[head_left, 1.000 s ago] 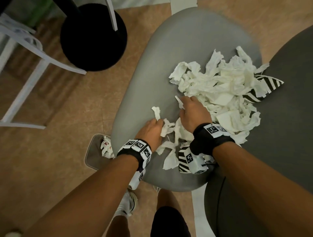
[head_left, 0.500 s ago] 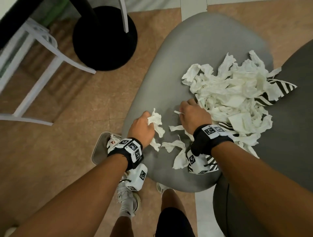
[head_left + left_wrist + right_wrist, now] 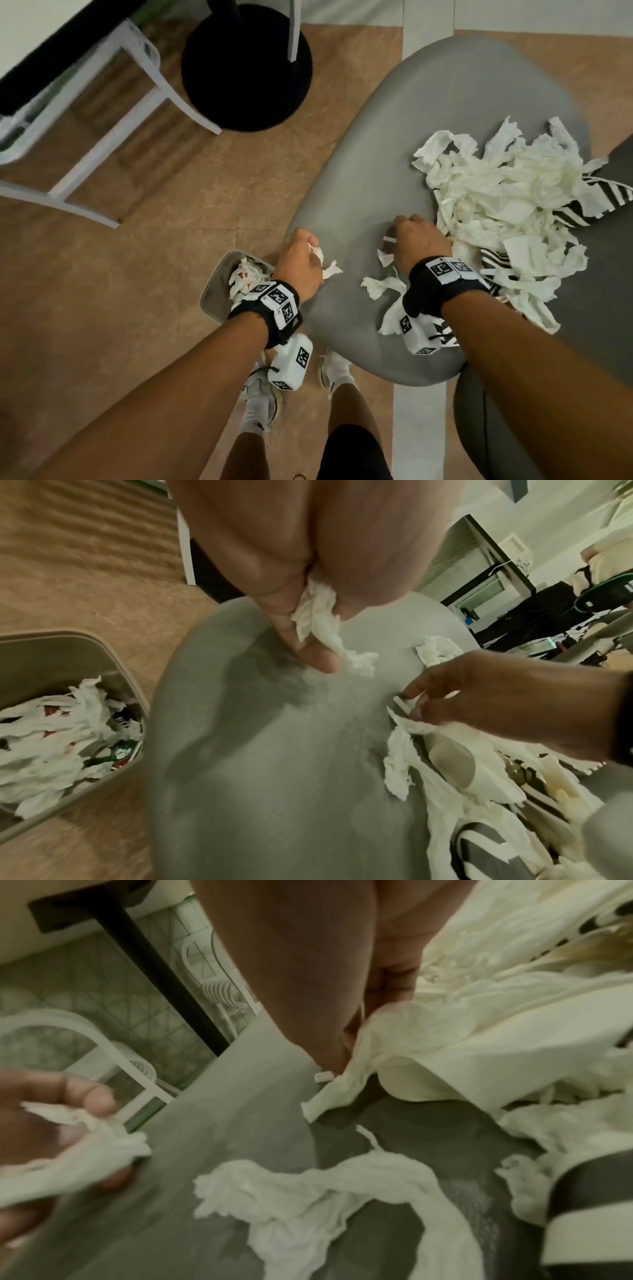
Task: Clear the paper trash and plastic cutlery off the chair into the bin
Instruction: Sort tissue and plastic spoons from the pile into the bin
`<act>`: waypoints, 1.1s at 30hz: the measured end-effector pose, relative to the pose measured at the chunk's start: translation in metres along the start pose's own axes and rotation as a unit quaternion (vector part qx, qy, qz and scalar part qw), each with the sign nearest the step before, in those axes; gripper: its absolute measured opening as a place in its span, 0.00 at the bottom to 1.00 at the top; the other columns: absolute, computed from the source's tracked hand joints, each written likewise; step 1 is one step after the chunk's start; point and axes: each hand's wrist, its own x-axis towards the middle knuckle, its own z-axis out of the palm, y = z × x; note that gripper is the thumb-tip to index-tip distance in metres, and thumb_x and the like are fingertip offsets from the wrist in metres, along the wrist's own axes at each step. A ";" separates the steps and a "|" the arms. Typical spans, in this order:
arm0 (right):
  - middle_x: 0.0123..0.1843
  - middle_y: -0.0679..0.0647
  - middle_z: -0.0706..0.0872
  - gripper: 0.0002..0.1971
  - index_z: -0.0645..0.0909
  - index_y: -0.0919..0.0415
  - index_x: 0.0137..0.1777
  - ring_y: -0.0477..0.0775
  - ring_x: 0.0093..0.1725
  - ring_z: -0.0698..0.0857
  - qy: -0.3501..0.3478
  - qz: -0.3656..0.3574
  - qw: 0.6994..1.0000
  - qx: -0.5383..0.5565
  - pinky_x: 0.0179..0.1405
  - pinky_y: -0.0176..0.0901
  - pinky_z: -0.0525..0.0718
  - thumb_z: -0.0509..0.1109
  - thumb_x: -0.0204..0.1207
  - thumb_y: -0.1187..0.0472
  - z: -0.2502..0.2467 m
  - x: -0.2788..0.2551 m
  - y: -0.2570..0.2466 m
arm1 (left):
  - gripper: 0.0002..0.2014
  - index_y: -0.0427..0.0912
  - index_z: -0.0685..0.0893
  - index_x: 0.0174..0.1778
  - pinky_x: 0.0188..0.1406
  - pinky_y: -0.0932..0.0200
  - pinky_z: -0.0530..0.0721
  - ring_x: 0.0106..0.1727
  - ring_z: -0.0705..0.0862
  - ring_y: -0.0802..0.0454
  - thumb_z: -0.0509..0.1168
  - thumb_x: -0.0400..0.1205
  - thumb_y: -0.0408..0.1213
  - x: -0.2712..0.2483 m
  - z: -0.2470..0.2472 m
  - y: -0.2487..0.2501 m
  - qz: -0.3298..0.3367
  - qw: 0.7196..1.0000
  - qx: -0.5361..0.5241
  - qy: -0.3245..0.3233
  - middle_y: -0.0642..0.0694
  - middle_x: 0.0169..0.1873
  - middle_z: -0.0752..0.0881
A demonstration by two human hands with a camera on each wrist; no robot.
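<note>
My left hand [image 3: 301, 262] pinched a crumpled white tissue scrap [image 3: 323, 627] beside the beige bin [image 3: 215, 284]; right fingers [image 3: 416, 687] gripped a white plastic cutlery handle [image 3: 402, 703] under the torn-napkin heap [image 3: 507, 212]. Tugging might have scattered scraps off the grey chair seat [image 3: 359, 171].

No words, brands or numbers can be read anywhere. The wristbands [image 3: 277, 301] and the white camera boxes [image 3: 291, 365] under the wrists carry only black-and-white square marker codes. In the bin [image 3: 113, 658], one scrap [image 3: 118, 753] shows white paw prints on green; a red mark on another piece is too small to make out.
</note>
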 end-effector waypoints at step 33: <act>0.48 0.53 0.90 0.10 0.80 0.60 0.60 0.50 0.47 0.89 0.062 -0.131 0.901 0.408 0.50 0.43 0.87 0.68 0.83 0.57 0.021 -0.056 -0.208 | 0.21 0.42 0.69 0.68 0.63 0.51 0.78 0.61 0.80 0.43 0.62 0.79 0.36 -0.034 -0.090 -0.145 -0.216 0.963 -0.159 0.012 0.44 0.62 0.80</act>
